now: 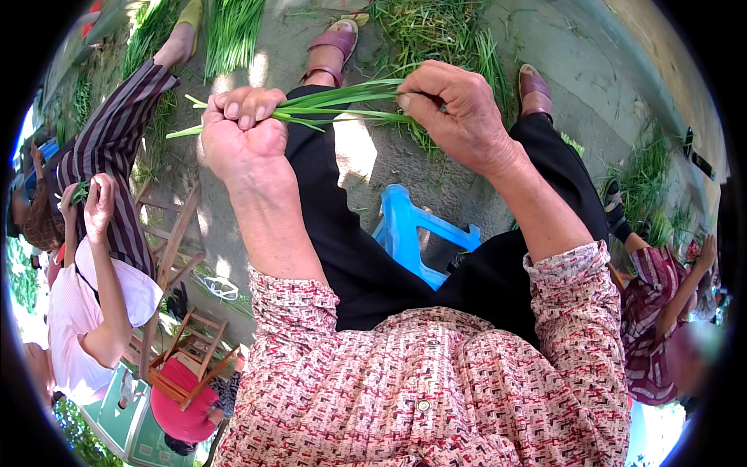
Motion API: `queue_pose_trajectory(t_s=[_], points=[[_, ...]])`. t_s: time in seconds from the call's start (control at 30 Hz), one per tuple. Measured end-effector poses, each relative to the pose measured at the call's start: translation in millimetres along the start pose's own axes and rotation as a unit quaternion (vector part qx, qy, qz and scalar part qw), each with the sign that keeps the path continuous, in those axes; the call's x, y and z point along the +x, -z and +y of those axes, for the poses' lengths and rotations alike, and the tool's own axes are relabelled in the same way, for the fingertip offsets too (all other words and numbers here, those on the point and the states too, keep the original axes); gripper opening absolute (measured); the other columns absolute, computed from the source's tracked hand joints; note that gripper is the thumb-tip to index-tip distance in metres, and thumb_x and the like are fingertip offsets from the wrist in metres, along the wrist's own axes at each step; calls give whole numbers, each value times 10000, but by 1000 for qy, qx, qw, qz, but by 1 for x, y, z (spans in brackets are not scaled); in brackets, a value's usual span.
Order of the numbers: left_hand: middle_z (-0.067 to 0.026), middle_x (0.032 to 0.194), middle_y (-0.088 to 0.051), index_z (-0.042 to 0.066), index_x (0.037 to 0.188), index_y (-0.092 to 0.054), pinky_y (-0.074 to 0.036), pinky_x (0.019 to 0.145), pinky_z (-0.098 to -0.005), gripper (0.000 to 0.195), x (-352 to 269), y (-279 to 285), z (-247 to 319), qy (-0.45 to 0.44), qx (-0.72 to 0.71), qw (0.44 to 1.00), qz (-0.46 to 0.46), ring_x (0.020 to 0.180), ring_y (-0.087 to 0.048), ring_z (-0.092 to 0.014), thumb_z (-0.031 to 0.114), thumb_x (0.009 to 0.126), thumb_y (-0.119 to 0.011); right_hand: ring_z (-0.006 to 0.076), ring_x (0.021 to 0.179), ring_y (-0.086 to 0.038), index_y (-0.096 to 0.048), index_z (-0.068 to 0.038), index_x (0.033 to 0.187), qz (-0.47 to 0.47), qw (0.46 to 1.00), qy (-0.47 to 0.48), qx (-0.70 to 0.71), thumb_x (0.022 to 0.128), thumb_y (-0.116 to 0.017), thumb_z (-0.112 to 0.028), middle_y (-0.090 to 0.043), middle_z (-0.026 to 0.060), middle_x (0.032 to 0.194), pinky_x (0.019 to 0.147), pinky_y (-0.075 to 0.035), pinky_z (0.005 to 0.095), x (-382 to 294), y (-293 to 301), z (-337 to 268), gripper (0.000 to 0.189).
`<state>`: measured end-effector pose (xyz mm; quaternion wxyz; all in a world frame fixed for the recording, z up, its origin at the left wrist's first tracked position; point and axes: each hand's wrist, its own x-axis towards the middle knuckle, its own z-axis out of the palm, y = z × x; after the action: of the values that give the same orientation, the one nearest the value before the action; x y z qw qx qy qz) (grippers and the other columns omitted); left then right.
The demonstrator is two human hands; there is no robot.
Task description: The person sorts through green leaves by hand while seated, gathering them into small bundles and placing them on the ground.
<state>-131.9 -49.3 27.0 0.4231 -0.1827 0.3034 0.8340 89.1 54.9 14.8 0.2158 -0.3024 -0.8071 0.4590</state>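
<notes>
My left hand (248, 125) is closed in a fist around a small bunch of garlic chives (344, 102), whose pale stem ends stick out on its left side. The long flat leaves stretch across to my right hand (452, 114). Its thumb and fingers pinch the leaf tips, with the other fingers curled. Both hands are raised above my knees, and the bunch runs almost level between them. Below, on the ground, a large heap of loose green and yellowish leaves (435, 41) spreads in front of my feet.
A blue plastic stool (408, 233) shows between my legs. More chives (233, 35) lie in a neat row at the upper left. A person in striped trousers (108, 146) sits to my left, near wooden chairs (187, 356). Another person (653, 309) is at the right.
</notes>
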Motion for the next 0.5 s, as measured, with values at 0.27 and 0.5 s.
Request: queue_pose_trajectory(t_s=[0.27, 0.5], points=[[20, 523, -355, 104, 659, -392, -311, 460, -288, 238, 8, 15, 20, 0, -49, 999, -19, 417, -296, -122, 140, 894, -383, 35, 585, -464, -683, -4, 804, 110, 946, -192, 235, 789, -619, -92, -555, -30, 627, 533, -369, 196, 10, 31, 28, 110], [9, 522, -357, 96, 638, -387, -309, 463, -285, 193, 6, 11, 30, -15, -59, 998, 24, 416, -298, -125, 90, 831, -379, 33, 653, -520, -692, -43, 938, 195, 954, -123, 189, 852, -632, -143, -635, -17, 769, 554, -363, 179, 23, 61, 34, 145]])
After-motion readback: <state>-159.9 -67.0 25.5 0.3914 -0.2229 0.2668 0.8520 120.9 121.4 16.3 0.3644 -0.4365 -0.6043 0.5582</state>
